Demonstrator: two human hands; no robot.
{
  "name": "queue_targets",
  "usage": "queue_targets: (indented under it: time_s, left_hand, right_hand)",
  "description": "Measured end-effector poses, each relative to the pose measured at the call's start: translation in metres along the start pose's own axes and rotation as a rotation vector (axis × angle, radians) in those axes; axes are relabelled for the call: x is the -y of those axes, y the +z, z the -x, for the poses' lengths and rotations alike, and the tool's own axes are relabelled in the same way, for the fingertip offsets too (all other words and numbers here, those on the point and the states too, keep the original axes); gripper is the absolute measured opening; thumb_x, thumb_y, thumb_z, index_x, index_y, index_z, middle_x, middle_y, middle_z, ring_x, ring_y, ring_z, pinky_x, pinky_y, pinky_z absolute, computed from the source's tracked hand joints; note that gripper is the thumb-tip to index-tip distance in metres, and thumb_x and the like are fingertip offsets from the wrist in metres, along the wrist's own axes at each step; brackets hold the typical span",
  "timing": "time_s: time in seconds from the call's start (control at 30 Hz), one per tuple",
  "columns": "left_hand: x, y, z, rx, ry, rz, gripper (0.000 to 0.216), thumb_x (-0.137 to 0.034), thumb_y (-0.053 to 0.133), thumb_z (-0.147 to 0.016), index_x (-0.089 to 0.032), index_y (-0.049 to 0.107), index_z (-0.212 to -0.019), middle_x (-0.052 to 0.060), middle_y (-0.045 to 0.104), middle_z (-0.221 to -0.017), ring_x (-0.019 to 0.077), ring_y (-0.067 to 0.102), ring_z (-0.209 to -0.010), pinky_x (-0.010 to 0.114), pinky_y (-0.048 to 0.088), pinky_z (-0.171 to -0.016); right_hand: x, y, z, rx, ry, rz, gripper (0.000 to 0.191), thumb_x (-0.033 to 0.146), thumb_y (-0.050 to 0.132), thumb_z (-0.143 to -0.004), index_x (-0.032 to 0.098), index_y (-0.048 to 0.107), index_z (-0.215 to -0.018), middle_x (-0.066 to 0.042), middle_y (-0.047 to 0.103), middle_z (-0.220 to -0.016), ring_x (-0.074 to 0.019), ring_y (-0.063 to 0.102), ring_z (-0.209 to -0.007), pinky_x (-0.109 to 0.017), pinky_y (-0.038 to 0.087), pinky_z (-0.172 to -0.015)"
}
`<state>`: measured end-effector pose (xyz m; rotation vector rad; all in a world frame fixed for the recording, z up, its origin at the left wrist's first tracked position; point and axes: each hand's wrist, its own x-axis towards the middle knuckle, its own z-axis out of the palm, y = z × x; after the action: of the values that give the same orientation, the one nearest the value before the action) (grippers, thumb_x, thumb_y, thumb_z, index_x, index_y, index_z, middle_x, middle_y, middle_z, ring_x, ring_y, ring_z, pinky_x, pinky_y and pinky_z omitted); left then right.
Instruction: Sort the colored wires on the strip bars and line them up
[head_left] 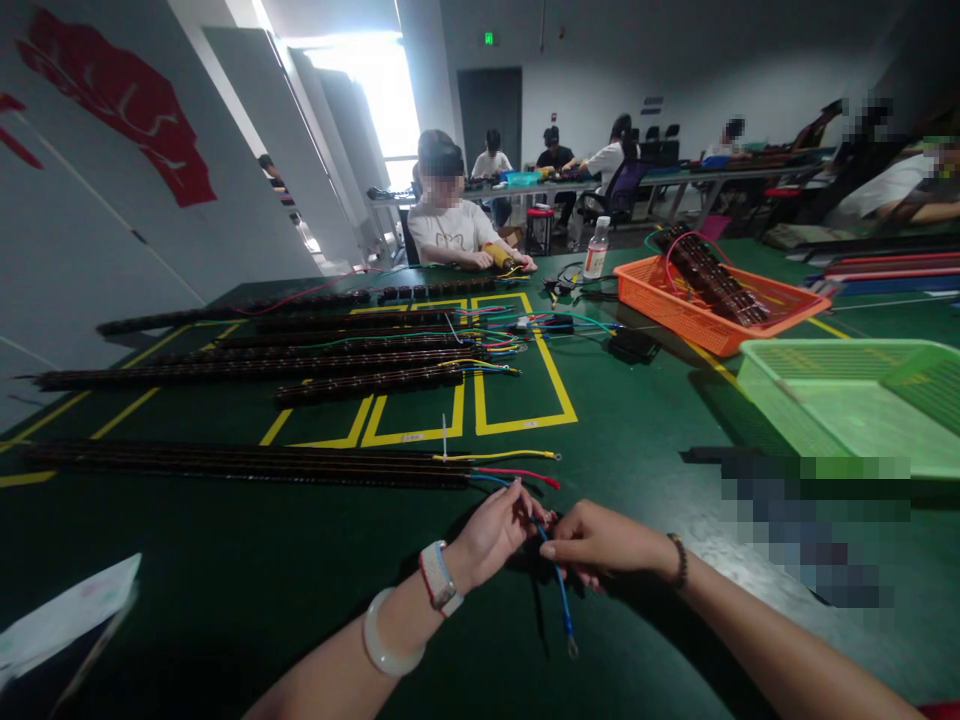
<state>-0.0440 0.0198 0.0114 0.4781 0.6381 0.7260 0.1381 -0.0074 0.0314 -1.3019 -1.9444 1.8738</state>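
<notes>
My left hand (491, 535) and my right hand (600, 545) meet over the green table, both pinched on a blue wire (559, 585) whose free end hangs toward me. The wire comes from the end of a long black strip (247, 462) lying across the table, beside its yellow wire (510, 456) and red wire (521, 473). My left wrist wears a watch and a pale bangle, my right wrist a dark bead bracelet.
Several more black strips (300, 360) with coloured wires lie further back over yellow floor-tape lines. An orange basket (697, 320) holds strips, a green basket (840, 400) stands at right. A person sits across the table (450, 225), others work behind. White paper (67, 605) lies near left.
</notes>
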Motion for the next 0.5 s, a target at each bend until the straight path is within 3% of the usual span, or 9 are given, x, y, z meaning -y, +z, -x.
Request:
queue_targets:
  time_s: [0.13, 0.37, 0.5]
  left_hand:
    - [0.000, 0.000, 0.000, 0.016, 0.013, 0.000, 0.026, -0.032, 0.051, -0.087, -0.013, 0.055, -0.070, 0.006, 0.061, -0.071, 0.0167, 0.060, -0.078, 0.032, 0.044, -0.081]
    - [0.000, -0.001, -0.001, 0.088, -0.024, -0.041, 0.029, -0.034, 0.043, -0.091, -0.010, 0.057, -0.094, 0.013, 0.066, -0.090, 0.0198, 0.063, -0.089, 0.038, 0.044, -0.089]
    - [0.001, -0.001, 0.001, 0.121, -0.061, -0.157, 0.029, -0.039, 0.044, -0.089, -0.011, 0.054, -0.085, 0.013, 0.067, -0.081, 0.0219, 0.066, -0.082, 0.039, 0.047, -0.081]
  right_hand:
    - [-0.003, 0.006, -0.004, -0.038, 0.005, 0.040, 0.045, 0.055, 0.047, -0.084, 0.014, 0.057, -0.067, 0.002, 0.054, -0.051, -0.0073, 0.051, -0.040, -0.016, 0.039, -0.037]
    - [-0.005, -0.014, 0.000, -0.212, -0.018, 0.090, 0.047, 0.056, 0.043, -0.085, 0.018, 0.042, -0.056, 0.006, 0.038, -0.043, -0.0058, 0.038, -0.036, -0.017, 0.027, -0.036]
    - [-0.005, -0.022, 0.002, -0.282, -0.001, 0.203, 0.046, 0.050, 0.040, -0.087, 0.016, 0.050, -0.059, 0.005, 0.037, -0.046, -0.0062, 0.034, -0.040, -0.019, 0.025, -0.040]
